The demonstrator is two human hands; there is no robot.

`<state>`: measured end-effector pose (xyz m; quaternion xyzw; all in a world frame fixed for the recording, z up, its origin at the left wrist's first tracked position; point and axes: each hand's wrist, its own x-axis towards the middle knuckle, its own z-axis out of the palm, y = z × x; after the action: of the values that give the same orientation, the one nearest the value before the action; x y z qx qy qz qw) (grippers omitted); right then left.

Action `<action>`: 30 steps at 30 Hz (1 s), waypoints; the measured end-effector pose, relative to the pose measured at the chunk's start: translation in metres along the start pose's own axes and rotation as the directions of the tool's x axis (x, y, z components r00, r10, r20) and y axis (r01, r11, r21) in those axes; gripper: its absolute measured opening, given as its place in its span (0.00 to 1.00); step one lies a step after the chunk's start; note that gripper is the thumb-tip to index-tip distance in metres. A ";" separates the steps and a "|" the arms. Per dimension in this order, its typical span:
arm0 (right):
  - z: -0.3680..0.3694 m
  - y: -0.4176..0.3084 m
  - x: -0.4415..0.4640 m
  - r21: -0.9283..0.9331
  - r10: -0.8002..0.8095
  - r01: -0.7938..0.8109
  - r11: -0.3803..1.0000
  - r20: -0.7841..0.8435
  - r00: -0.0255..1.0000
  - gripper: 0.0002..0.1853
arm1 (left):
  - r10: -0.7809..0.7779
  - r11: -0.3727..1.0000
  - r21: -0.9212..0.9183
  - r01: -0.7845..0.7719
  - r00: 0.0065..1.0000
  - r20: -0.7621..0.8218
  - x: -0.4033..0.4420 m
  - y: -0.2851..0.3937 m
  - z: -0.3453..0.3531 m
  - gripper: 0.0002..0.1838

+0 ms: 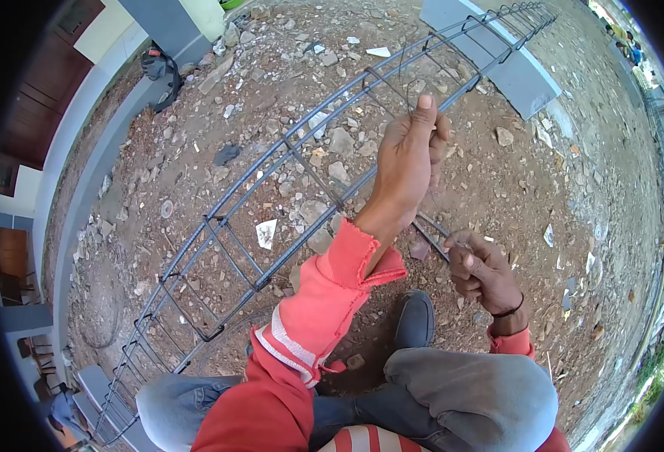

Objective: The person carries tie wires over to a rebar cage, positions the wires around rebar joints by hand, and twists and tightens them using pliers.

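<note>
A long cage of steel bars and square stirrups (287,141) runs diagonally from lower left to upper right. Over its near bar, right of centre, is my left hand (411,154), thumb up and fingers closed on a thin wire (401,71) that rises above it. My right hand (486,273) is closed, lower and to the right, apart from the cage. Thin dark rods (431,230) reach from below my left wrist to the right hand's fingers; what exactly this hand grips is too small to tell.
Grey slabs (524,79) lie under the cage's far end and near end. Rubble and stones (339,143) cover the dirt. My knees and a dark shoe (415,320) are close below. A building with a pillar (162,26) stands left; a dark bag lies beside it.
</note>
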<state>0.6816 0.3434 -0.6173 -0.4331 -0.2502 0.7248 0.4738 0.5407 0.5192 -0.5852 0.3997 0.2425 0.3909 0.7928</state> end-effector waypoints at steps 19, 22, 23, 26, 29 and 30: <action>-0.073 0.085 -0.022 -0.593 -0.235 -0.137 0.793 -0.506 0.830 0.20 | -0.633 0.765 -0.095 0.637 0.770 0.072 -0.112 -0.207 -0.023 0.22; -0.068 0.112 0.020 -0.303 -0.171 0.021 0.953 -0.477 0.862 0.20 | -0.596 0.802 -0.054 0.595 0.803 -0.002 -0.107 -0.202 -0.030 0.25; -0.063 0.108 0.028 -0.269 -0.125 0.003 0.963 -0.437 0.891 0.19 | -0.614 0.788 -0.039 0.614 0.789 -0.002 -0.107 -0.200 -0.029 0.25; -0.061 0.105 0.044 -0.166 -0.094 0.034 0.986 -0.368 0.925 0.18 | -0.665 0.747 0.051 0.663 0.744 0.064 -0.105 -0.192 -0.041 0.27; -0.065 0.104 0.050 -0.138 -0.134 0.090 0.986 -0.353 0.926 0.17 | -0.693 0.719 0.037 0.694 0.713 0.107 -0.101 -0.192 -0.046 0.27; -0.066 0.099 0.050 -0.121 -0.100 0.062 0.991 -0.345 0.933 0.16 | -0.713 0.698 0.025 0.715 0.692 0.111 -0.097 -0.189 -0.046 0.28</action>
<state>0.6834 0.3428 -0.7463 -0.5696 -0.2181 0.6014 0.5161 0.5330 0.3898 -0.7600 0.2874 0.3300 0.0318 0.8986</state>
